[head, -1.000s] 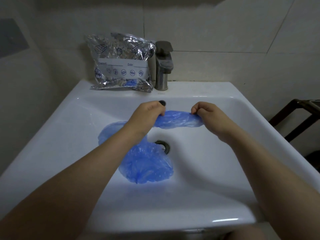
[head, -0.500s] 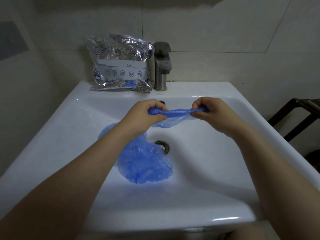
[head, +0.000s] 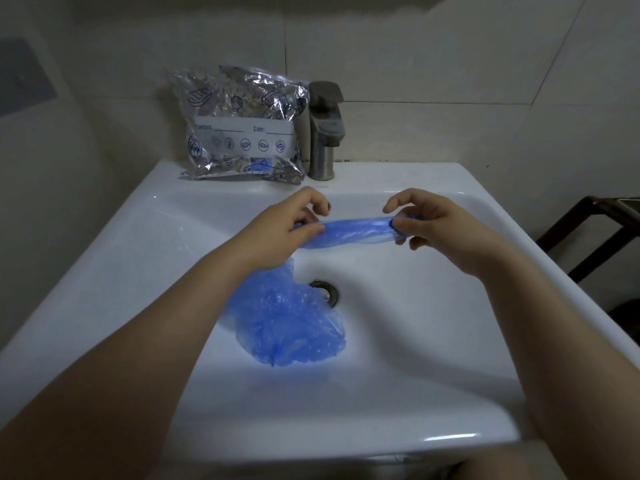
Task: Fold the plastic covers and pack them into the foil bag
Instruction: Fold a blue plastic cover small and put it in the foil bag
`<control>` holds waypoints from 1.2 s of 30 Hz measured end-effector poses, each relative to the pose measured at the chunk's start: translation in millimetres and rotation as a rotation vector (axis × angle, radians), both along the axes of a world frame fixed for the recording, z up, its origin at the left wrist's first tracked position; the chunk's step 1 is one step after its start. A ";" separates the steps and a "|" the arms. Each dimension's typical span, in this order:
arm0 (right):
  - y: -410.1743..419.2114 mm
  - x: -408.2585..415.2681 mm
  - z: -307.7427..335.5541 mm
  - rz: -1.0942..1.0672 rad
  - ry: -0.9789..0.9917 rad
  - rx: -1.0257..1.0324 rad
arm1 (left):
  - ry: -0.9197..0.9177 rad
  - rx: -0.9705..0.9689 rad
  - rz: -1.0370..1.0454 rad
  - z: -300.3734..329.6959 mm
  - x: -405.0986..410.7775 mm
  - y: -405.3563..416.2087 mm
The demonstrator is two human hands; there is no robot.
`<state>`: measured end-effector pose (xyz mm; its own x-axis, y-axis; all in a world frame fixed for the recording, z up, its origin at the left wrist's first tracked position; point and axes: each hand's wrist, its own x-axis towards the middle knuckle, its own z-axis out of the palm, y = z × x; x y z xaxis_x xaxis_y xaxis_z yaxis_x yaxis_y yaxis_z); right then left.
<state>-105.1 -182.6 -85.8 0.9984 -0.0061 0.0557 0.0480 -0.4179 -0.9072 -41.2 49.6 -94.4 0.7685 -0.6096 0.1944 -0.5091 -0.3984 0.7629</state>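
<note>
Two hands stretch one blue plastic cover between them above the white sink — the left hand pinches its left end, the right hand pinches its right end with thumb and fingertips. More blue covers lie crumpled in a heap in the basin, just left of the drain and partly under the left forearm. Against the back wall, the foil bag stands on the sink's rear ledge — just left of the metal tap.
</note>
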 end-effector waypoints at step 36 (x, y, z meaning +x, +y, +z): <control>20.2 2.7 -3.3 -0.032 -0.234 -0.299 | 0.396 -0.451 0.192 1.8 7.4 -1.4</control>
<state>-102.4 -162.4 -89.0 0.9581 0.0143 0.2862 0.2224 -0.6671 -0.7110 -33.7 48.3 -92.7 0.9225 -0.3779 0.0785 -0.1047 -0.0494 0.9933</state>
